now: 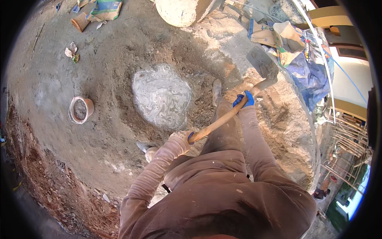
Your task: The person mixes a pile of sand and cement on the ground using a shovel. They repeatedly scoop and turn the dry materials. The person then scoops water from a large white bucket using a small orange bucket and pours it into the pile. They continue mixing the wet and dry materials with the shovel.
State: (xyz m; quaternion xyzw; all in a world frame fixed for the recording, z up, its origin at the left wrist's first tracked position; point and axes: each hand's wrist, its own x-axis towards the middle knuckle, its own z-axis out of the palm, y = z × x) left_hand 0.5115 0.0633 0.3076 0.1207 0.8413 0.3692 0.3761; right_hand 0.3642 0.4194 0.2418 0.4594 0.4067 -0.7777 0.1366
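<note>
Both my hands grip the wooden handle [219,122] of a shovel. My left hand [184,136] is closed around its rear end, and my right hand [245,99], in a blue glove, holds it farther forward. The grey metal shovel blade [262,62] is out to the right, with some damp material on its surface, over pale sandy ground. Left of my legs lies a round pool of grey, wet cement slurry [162,95], ringed by a bank of brown sandy mix [119,86]. My right boot [217,89] stands by the pool's right side.
A bucket [88,108] with grey contents stands to the left. Torn cement bags [106,10] lie at the far left, others [288,38] at the right beside a blue tarp [309,77]. A large pale rounded container [176,12] is ahead. Reddish rubble [59,191] borders the lower left.
</note>
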